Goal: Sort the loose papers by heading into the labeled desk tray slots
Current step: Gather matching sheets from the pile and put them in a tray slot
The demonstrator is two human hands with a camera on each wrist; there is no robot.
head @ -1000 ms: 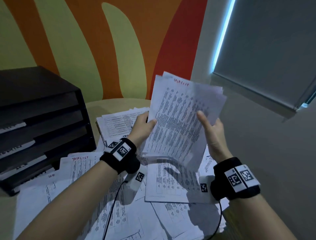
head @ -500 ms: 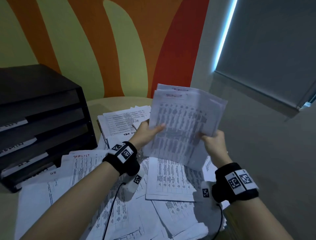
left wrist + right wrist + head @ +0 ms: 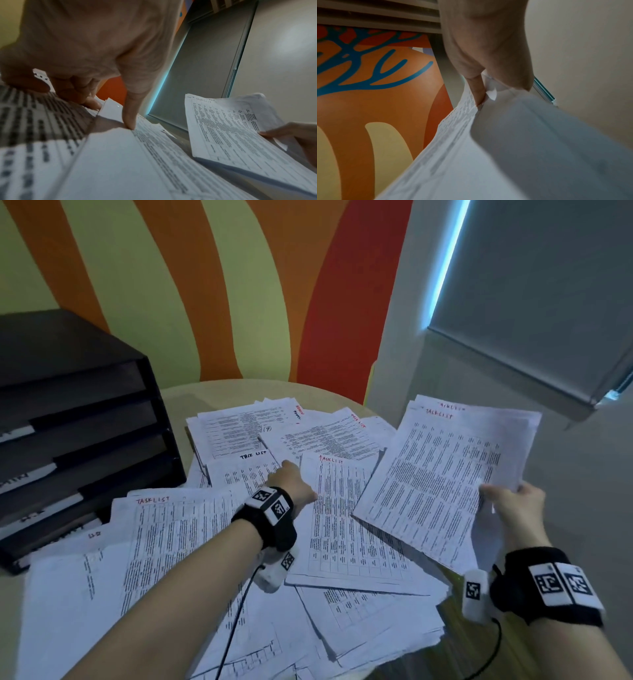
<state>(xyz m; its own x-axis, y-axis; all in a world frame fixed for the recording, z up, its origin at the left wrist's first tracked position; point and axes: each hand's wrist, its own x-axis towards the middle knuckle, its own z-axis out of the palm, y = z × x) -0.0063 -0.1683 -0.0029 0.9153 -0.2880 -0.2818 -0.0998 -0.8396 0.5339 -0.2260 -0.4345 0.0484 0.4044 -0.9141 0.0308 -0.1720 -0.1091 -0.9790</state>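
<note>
Risk lay mostly in the right hand: from the head view it pinched a thick sheaf headed TASKLIST at one near corner only, held off the right side of the surface, so the stack could probably fan out or slide apart. Its long axis ran away from the person, heading at the far end, tilted slightly right. The left hand pressed down on the loose papers spread over the surface, most lying lengthwise away from the person with headings far. The dark tray unit stood at the left, slots facing the papers; a wrong heading mixed into the sheaf would likely land in the wrong slot.

From the left wrist, fingers were spread, one fingertip pressing a sheet edge; dragging could crease it or pull two sheets together.

From the right wrist, the thumb and fingers pinched the sheaf's crumpled corner, which could tear.
</note>
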